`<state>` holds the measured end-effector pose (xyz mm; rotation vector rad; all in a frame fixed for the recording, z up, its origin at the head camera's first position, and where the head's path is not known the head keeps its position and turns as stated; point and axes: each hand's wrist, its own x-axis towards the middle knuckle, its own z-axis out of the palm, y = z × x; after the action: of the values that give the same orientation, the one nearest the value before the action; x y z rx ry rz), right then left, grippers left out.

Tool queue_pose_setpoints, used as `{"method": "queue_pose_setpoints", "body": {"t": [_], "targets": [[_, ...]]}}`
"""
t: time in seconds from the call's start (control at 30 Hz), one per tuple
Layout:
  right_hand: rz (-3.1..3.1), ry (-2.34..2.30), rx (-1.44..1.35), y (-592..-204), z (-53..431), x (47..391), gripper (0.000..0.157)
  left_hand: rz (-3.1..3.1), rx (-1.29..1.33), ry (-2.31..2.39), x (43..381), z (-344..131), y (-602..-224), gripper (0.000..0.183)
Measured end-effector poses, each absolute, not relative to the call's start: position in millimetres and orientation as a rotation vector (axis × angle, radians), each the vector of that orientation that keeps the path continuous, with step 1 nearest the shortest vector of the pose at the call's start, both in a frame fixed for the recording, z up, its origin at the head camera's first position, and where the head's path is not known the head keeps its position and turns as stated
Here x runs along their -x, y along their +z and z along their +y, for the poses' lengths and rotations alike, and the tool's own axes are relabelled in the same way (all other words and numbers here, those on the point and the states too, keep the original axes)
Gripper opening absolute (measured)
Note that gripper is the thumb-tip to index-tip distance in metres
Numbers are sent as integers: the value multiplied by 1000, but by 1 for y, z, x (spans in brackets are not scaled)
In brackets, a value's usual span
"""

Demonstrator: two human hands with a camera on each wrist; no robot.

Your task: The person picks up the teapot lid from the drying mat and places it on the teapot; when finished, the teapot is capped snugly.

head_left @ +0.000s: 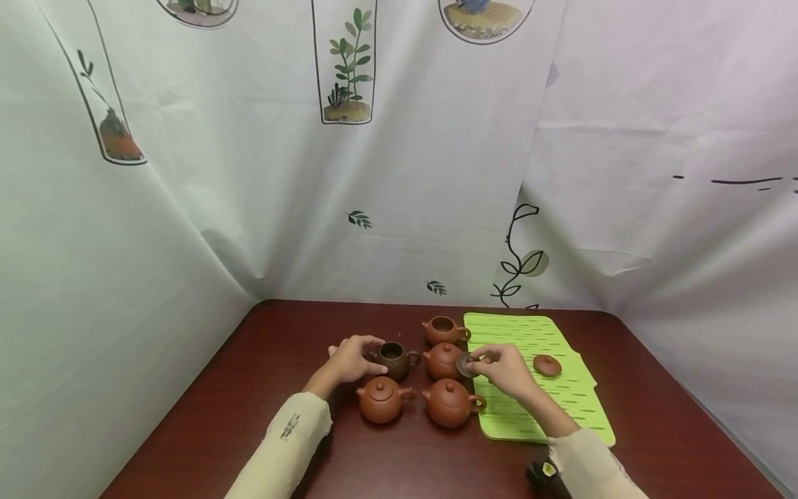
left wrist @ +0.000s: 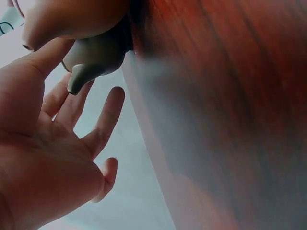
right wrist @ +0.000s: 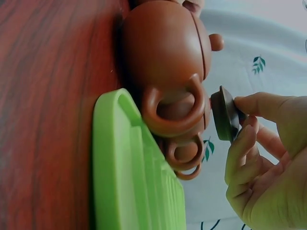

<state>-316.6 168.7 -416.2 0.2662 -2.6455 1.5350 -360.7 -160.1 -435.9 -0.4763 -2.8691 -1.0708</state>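
Note:
A small dark brown teapot (head_left: 393, 362) with an uncovered top stands on the table, its spout to the left. My left hand (head_left: 352, 358) holds it from the spout side, thumb and index finger at its body; the other fingers are spread in the left wrist view. Between thumb and fingers, my right hand (head_left: 506, 371) pinches a dark lid (right wrist: 224, 114) by its knob. The lid is raised and tilted, beside a lidded reddish teapot (head_left: 443, 362). Nearer me stand two more lidded reddish teapots, one on the left (head_left: 381, 400) and one on the right (head_left: 447, 403).
Behind them stands a lidless reddish teapot (head_left: 441, 331). A green ridged mat (head_left: 517, 420) covers the table's right part, with a reddish lid (head_left: 547, 365) on it. Near my right sleeve lies a small dark object (head_left: 539, 474). White printed cloth (head_left: 399, 256) hangs behind the table.

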Motion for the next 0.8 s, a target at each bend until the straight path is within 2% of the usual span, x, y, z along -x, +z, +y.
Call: {"method": "queue_pose_setpoints", "body": {"t": [0.53,0.8], "targets": [[-2607,1555,-345,-409,147,324,12,-2915,386,-1030,362,-154,-431,46],[-2554,1650,-381,-407,137,329,17,-2920,352,-1030,360,-155,-433,46]]}}
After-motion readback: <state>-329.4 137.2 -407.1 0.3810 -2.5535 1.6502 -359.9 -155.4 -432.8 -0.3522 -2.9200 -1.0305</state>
